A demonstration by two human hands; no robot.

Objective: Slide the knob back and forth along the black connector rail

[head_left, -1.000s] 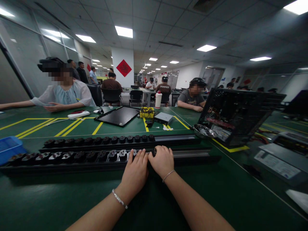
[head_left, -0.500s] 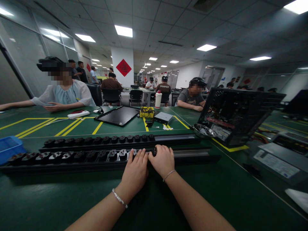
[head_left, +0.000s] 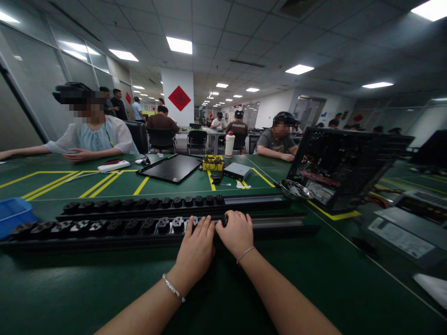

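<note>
Two long black rails lie across the green table, each carrying a row of round black socket modules. On the near rail point(head_left: 279, 224) my left hand point(head_left: 195, 249) lies with its fingers stretched flat over the last modules point(head_left: 164, 224) of the row. Beside it my right hand point(head_left: 236, 232) is curled into a fist round a small black module point(head_left: 225, 218) on the same rail; most of that piece is hidden by the fingers. The far rail point(head_left: 258, 200) with its own row of modules is untouched.
A blue bin point(head_left: 14, 211) sits at the left edge. An open computer case point(head_left: 345, 165) and a metal bowl point(head_left: 295, 189) stand at the right, with flat devices point(head_left: 401, 237) nearer. A black panel point(head_left: 172, 167), yellow box point(head_left: 213, 163) and white bottle point(head_left: 229, 144) lie behind. People sit across the table.
</note>
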